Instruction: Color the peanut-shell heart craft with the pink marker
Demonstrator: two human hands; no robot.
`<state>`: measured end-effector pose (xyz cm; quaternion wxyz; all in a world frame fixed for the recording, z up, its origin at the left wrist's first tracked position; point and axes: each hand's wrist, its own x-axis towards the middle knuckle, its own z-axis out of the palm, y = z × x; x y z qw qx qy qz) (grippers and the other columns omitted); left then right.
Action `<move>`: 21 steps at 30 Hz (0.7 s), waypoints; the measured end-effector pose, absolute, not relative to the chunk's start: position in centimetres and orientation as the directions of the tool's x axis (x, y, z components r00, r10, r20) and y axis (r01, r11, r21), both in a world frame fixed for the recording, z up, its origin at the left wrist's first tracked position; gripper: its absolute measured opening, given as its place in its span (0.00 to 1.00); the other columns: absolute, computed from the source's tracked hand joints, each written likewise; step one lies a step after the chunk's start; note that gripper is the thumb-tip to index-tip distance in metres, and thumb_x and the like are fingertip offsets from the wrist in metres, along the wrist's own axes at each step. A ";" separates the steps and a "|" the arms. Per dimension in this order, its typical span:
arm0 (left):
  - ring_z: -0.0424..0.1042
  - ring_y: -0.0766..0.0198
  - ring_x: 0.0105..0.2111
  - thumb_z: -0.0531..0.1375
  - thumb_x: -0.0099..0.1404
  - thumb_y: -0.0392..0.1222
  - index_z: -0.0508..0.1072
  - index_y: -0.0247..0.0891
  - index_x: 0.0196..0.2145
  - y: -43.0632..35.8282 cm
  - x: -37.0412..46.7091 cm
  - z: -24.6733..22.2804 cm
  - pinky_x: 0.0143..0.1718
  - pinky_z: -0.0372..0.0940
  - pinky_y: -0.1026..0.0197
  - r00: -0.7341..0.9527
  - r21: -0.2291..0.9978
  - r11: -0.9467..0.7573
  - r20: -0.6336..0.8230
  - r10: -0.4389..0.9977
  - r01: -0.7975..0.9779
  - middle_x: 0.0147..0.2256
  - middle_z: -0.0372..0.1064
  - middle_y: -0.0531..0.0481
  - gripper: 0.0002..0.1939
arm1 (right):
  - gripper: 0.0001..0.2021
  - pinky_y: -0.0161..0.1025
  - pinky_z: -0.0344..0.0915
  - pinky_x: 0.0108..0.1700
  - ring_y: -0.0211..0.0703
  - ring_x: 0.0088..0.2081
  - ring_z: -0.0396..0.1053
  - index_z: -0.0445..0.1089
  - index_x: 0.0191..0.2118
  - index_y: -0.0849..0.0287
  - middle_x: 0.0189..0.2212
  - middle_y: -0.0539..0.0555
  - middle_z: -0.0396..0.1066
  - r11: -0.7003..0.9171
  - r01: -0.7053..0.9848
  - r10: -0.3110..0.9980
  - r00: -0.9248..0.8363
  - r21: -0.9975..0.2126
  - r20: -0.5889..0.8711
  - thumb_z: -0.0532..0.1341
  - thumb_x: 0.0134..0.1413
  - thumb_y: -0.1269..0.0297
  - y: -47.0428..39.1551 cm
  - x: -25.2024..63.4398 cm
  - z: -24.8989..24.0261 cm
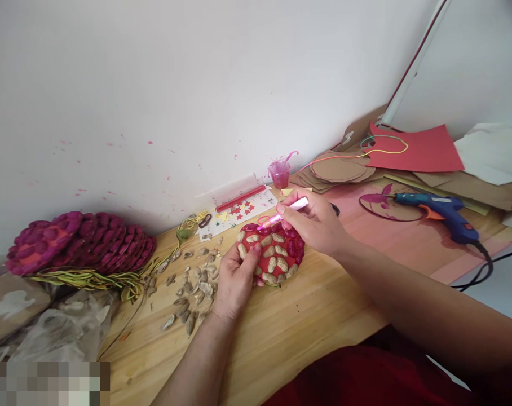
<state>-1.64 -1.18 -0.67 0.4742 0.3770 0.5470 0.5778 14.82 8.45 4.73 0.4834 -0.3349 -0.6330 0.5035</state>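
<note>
My left hand grips the near left edge of a round red disc covered with peanut shells, some plain, some painted magenta. The disc rests tilted on the wooden table. My right hand holds a thin brush with a pale handle. Its pink tip touches the shells at the disc's far edge.
Loose peanut shells lie left of the disc. A stack of finished magenta discs with yellow-green cords sits at far left. A small cup of pink paint, a star sticker sheet, a blue glue gun, cardboard circles and red paper lie behind.
</note>
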 end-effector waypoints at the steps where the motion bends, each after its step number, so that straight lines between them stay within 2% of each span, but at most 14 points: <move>1: 0.65 0.69 0.15 0.69 0.61 0.58 0.72 0.38 0.34 -1.2 -1.6 -0.6 0.13 0.62 0.68 -0.263 0.991 0.048 -0.081 0.961 -0.128 0.19 0.67 0.57 0.20 | 0.14 0.35 0.59 0.25 0.37 0.23 0.65 0.66 0.33 0.57 0.20 0.47 0.69 0.276 -0.055 0.911 -0.304 -0.960 0.279 0.68 0.55 0.53 8.4 14.8 4.7; 10: 0.66 0.68 0.16 0.68 0.62 0.58 0.72 0.37 0.35 -1.2 -1.5 -0.2 0.14 0.64 0.67 -0.263 0.995 0.074 -0.089 0.961 -0.067 0.20 0.68 0.56 0.21 | 0.13 0.34 0.60 0.24 0.37 0.22 0.67 0.67 0.34 0.57 0.20 0.47 0.70 0.326 0.005 0.905 -0.291 -0.945 0.310 0.68 0.56 0.54 8.6 14.9 4.5; 14: 0.66 0.69 0.15 0.68 0.61 0.60 0.71 0.37 0.33 -1.3 -1.4 0.0 0.14 0.64 0.67 -0.264 0.996 0.077 -0.084 0.961 -0.036 0.20 0.70 0.55 0.22 | 0.09 0.35 0.64 0.27 0.40 0.25 0.71 0.67 0.35 0.56 0.22 0.48 0.73 0.386 0.038 0.882 -0.308 -0.922 0.357 0.65 0.59 0.59 8.0 14.8 4.6; 17: 0.66 0.68 0.15 0.67 0.61 0.60 0.71 0.37 0.33 -1.2 -1.3 0.1 0.14 0.64 0.67 -0.273 0.996 0.083 -0.086 0.958 -0.024 0.21 0.71 0.54 0.22 | 0.05 0.35 0.65 0.29 0.40 0.27 0.73 0.67 0.35 0.56 0.24 0.49 0.74 0.534 0.071 0.816 -0.304 -0.843 0.491 0.63 0.62 0.64 7.4 14.8 4.6; 21: 0.64 0.68 0.13 0.67 0.61 0.60 0.70 0.38 0.32 -1.1 -1.2 0.3 0.13 0.62 0.67 -0.279 0.997 0.078 -0.080 0.957 -0.016 0.19 0.69 0.55 0.22 | 0.04 0.37 0.66 0.34 0.39 0.31 0.72 0.68 0.35 0.57 0.29 0.50 0.74 0.772 0.074 0.612 -0.355 -0.631 0.707 0.63 0.62 0.68 7.1 15.0 4.5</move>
